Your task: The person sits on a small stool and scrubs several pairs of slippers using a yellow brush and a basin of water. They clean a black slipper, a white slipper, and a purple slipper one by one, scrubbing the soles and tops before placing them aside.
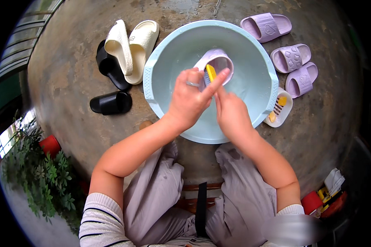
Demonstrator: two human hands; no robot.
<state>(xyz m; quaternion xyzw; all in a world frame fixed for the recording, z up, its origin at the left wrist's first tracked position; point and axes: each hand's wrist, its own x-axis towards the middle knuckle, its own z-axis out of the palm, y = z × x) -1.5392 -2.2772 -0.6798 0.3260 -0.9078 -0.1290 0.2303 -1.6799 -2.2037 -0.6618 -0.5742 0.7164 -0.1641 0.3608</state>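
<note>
Item one, my left hand (188, 100): fingers curled shut around a yellow brush (210, 73), ring on one finger, bristles set against the lilac slipper (217, 62). Item two, my right hand (231, 113): just beside the left, closed on the near edge of that slipper, holding it tilted over the basin (160, 57). The basin, pale blue and round, lies under both hands on a wet concrete floor (70, 61). Beyond the right hand, three more lilac slippers (290, 57), well apart from it. Just right of that hand, against the basin's rim, a white soap dish (285, 110) with yellow pieces in it. Left of the left hand, past the rim: two cream slippers (132, 47) stacked over two black slippers (111, 103). Far left, a green plant (45, 181) beside a red pot (50, 145).
</note>
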